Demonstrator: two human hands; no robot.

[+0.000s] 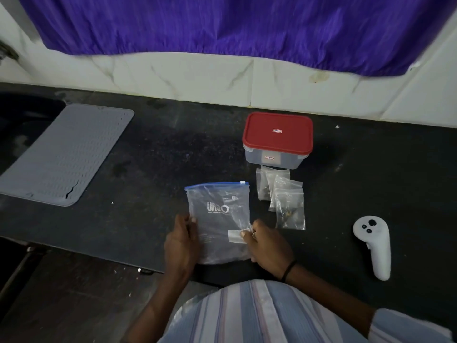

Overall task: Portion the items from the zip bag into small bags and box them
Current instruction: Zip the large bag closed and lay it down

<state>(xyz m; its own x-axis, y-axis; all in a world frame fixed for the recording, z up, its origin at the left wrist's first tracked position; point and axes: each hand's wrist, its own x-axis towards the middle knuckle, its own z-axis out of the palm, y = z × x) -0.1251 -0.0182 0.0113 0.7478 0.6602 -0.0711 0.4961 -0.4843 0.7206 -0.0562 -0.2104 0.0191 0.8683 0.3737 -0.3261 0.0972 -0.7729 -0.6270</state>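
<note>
Holding the zip bag [218,222] flat near the front edge of the worktop [160,154], the left hand [181,242] grips its left side and the right hand [268,246] pinches its right side. The bag looks thin, soft and slippery, so I think the blue zip edge is the best place to hold. Small bags [282,196] lie beside it, in front of the box [277,141]. I cannot tell what is inside them; it is too dark and tiny.

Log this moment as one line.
left hand holds zip bag | right hand pinches it | small bags beside box, lid on
</note>
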